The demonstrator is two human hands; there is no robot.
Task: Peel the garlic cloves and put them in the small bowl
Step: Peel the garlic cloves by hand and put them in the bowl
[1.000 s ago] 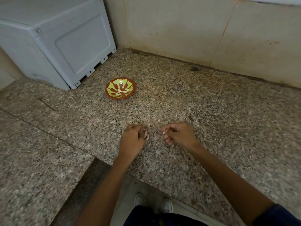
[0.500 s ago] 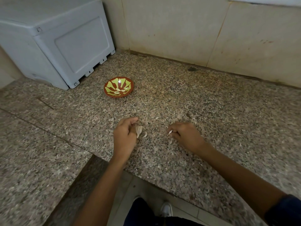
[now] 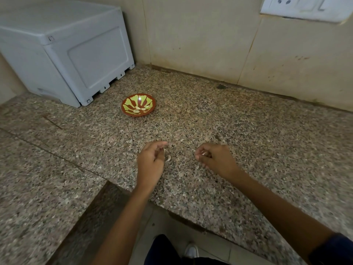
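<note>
Lying beside left hand [image 3: 150, 161], pale curved clove [image 3: 168, 158]

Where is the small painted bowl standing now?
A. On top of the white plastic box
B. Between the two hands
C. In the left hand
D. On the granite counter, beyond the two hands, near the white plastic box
D: the small painted bowl stands on the granite counter, beyond the left hand and right hand, near the white plastic box.

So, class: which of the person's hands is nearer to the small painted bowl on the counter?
Left. The left hand lies almost straight in front of the small bowl, toward the person. The right hand is as far toward the person, but further off to the right.
</note>
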